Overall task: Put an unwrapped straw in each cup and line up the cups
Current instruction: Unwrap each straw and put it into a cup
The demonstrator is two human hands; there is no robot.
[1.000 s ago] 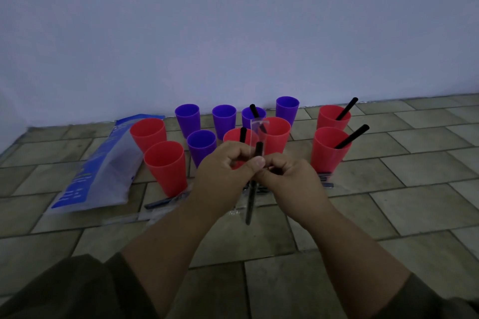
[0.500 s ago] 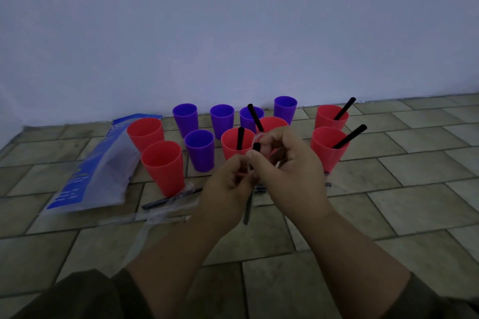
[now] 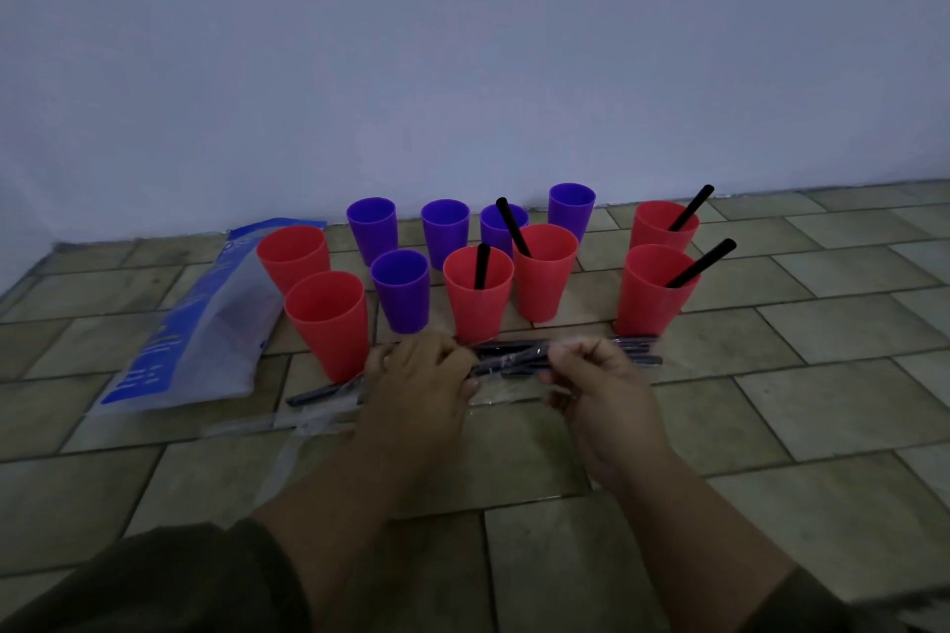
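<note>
- A blue bag (image 3: 169,339) is laid flat on the floor at far left.
- Two empty red cups (image 3: 326,319) and five purple cups (image 3: 400,288) are seen without straws.
- Four filled red cups (image 3: 478,296) are each fitted with a black straw (image 3: 481,266).
- Wrapped straws (image 3: 514,356), laid before the cups, are gripped by the curled left hand (image 3: 416,388) and, as far as the dim light shows, pinched by the curled right hand (image 3: 599,386).

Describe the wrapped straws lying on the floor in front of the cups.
The wrapped straws are black, each in a clear, glossy plastic sleeve. They lie flat on the tiled floor in a loose bundle running left to right, just in front of the red cups. The left hand and right hand cover parts of the bundle, fingers curled; their exact grip is unclear.
</note>
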